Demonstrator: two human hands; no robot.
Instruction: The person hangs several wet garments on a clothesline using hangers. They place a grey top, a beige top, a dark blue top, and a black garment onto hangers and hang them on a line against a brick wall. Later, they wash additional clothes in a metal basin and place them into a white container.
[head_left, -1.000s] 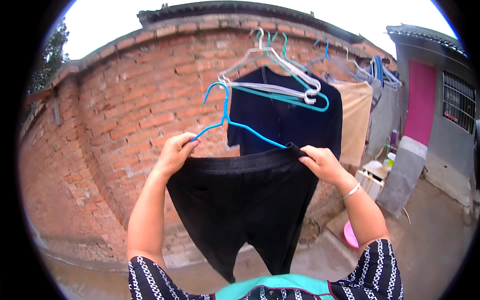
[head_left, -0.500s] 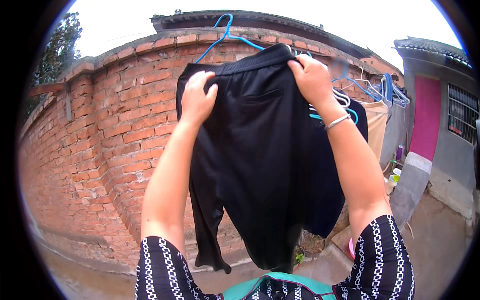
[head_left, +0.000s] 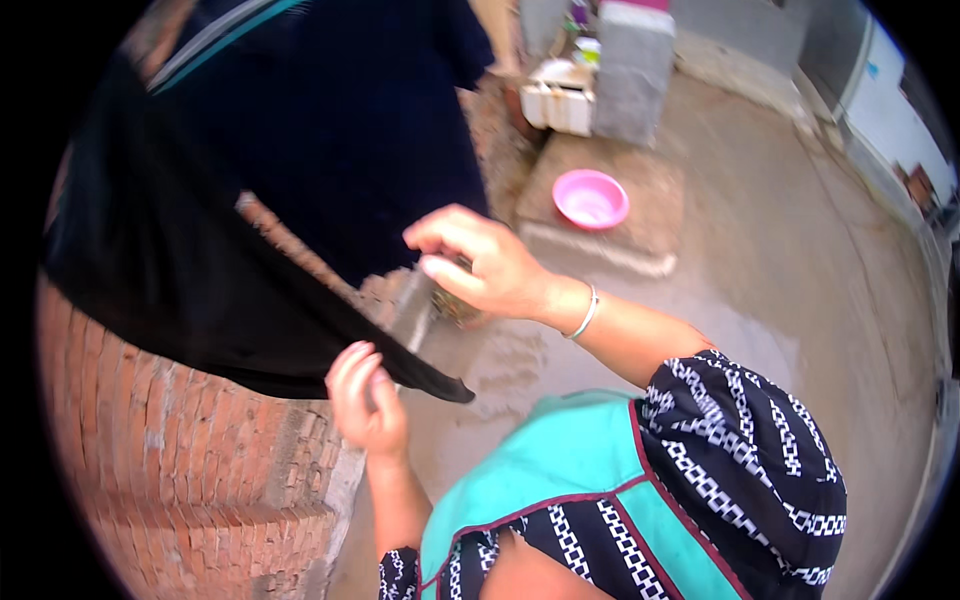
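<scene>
Soft, diffuse daylight falls evenly over the ground (head_left: 760, 250), leaving a pale sheen there. Both the left hand (head_left: 365, 405) and the right hand (head_left: 485, 265) look slightly smeared, the black trousers (head_left: 200, 290) (nearly swallowed by their own darkness) show little detail, and the brick wall (head_left: 150, 450) curves toward the blackened fisheye rim.

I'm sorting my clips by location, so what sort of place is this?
Probably an outdoor yard used for drying laundry: a black garment and a navy top hang beside a brick wall, and a pink basin sits on a low slab.
</scene>
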